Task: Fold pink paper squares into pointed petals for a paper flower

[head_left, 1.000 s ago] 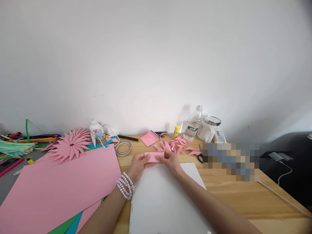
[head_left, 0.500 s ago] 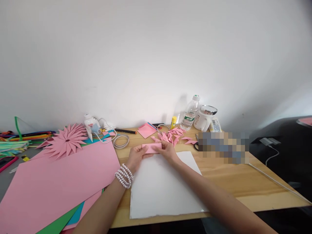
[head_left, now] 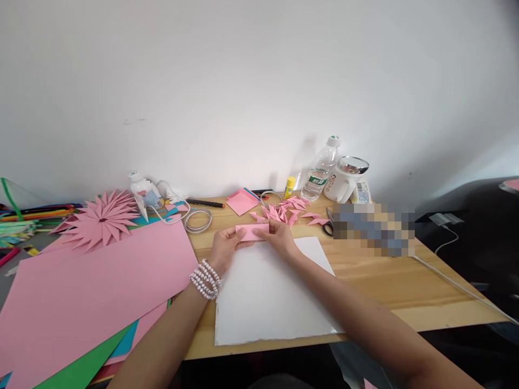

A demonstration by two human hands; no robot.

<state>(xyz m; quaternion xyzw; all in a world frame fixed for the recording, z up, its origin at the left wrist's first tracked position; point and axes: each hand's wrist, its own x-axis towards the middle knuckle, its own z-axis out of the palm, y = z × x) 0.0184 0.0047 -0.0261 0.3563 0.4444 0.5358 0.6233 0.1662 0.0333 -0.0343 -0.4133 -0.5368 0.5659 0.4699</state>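
Both hands hold one small folded pink paper strip (head_left: 252,232) just above the far edge of a white sheet (head_left: 267,297). My left hand (head_left: 224,249), with a pearl bracelet on its wrist, pinches the strip's left end. My right hand (head_left: 279,237) pinches its right end, fingers closed on the fold. Just beyond the hands lies a heap of small folded pink paper points (head_left: 288,212). A stack of small pink squares (head_left: 241,202) sits behind them.
A large pink sheet (head_left: 93,286) over green and blue sheets covers the left of the wooden table (head_left: 385,286). A pink paper flower (head_left: 99,219), glue bottle (head_left: 141,192), coiled cable (head_left: 198,220), water bottle (head_left: 320,170), white mug (head_left: 344,181) and scissors (head_left: 327,227) stand along the back.
The view has tilted down, so the table's near edge now shows. Both hands keep hold of the pink strip in the same spot, with only small finger shifts.
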